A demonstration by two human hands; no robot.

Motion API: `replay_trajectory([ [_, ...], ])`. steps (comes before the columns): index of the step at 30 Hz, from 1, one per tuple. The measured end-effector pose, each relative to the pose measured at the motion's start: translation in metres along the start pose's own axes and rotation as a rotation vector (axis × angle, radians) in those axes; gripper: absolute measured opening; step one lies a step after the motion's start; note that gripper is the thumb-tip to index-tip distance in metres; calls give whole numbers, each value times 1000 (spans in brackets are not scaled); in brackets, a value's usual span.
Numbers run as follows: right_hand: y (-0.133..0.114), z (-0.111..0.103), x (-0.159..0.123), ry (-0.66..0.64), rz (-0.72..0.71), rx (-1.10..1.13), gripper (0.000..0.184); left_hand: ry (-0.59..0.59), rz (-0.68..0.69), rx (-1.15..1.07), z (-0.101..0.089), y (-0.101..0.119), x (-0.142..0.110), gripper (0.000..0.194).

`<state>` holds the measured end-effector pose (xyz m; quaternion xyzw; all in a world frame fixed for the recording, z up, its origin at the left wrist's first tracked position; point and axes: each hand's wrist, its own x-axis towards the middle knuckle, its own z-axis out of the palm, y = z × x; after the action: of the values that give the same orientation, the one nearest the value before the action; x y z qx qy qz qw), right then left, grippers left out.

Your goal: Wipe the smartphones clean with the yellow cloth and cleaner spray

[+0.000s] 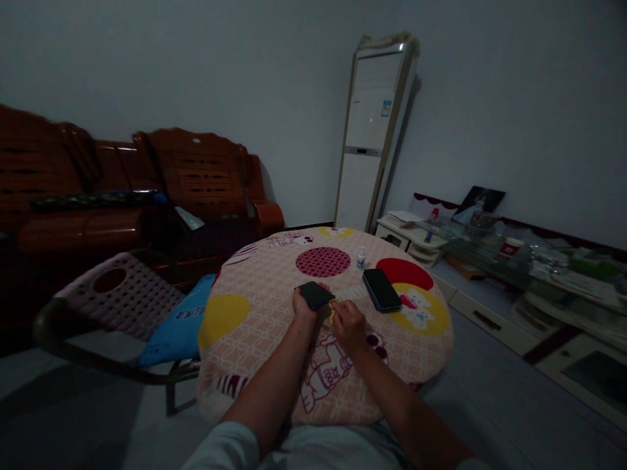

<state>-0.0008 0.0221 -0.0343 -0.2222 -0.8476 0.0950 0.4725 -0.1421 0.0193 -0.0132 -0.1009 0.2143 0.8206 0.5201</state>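
Observation:
My left hand point(304, 307) is closed around a dark smartphone point(316, 295), held screen up over the round table point(274, 313). At the phone's right edge, my right hand point(351, 325) pinches a small yellow item point(332, 316) whose kind I cannot make out. It is at or against the edge of the phone; contact is unclear. To the right of my hands lies a second black phone point(382, 290), flat on the patterned cloth. Behind that one stands a small white bottle point(361, 257) with a blue label, upright.
A woven chair point(122, 294) with a blue cushion point(181, 323) stands left of the table. Wooden sofas point(200, 173) line the wall. At the back is a tall air conditioner point(367, 130). A cluttered low cabinet point(470, 307) runs along the right, with a paper cup point(510, 247) on it.

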Motion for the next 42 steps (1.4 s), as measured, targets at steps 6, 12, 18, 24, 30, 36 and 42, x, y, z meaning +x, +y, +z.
replay_trajectory([
  [6,-2,1,1,-2,-7,38,30,-20,21,3,-2,-1,2,49],
  [12,-5,1,3,38,49,187,27,-20,28,1,-2,-1,2,50],
  [18,-6,-1,6,89,140,293,27,-21,44,-6,-2,-1,3,49],
  [24,-10,1,5,44,91,343,26,-37,65,28,-3,-1,3,48],
  [30,-17,2,4,9,30,313,28,-33,78,66,-4,-4,2,53],
  [36,-24,3,3,-90,-49,269,30,-61,72,107,-7,-4,1,54],
  [42,-13,5,5,34,63,234,30,-32,47,36,-4,-4,2,51],
])
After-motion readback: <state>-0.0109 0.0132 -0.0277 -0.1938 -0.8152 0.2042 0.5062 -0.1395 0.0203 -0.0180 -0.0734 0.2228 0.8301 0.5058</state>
